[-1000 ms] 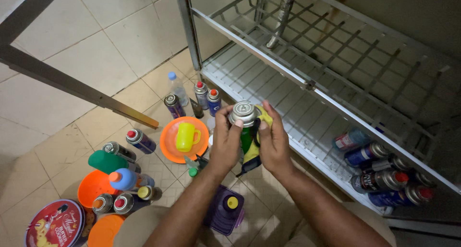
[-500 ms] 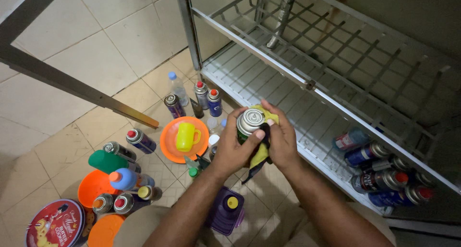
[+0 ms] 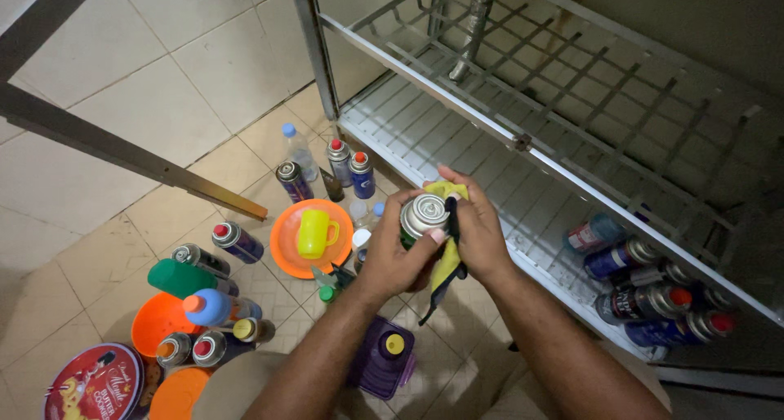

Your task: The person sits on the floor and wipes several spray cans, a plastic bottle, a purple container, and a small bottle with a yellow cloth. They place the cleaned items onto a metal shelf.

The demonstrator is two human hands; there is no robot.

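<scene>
Mug (image 3: 316,233) sits on the plate (image 3: 291,242), at 9 o'clock from the held can (image 3: 422,216). Bottle (image 3: 299,151) at 11. Cans (image 3: 653,301) on the bottom shelf (image 3: 425,134) at 4.

Both forearms reached forward from the bottom of the view and met at the middle. The left hand (image 3: 398,261) curled inward, its fingers (image 3: 433,237) bent and closed in a grip, thumb uppermost. The right hand (image 3: 478,228) pressed close against it, back facing up, fingers wrapped round and wrist slightly bent.
</scene>
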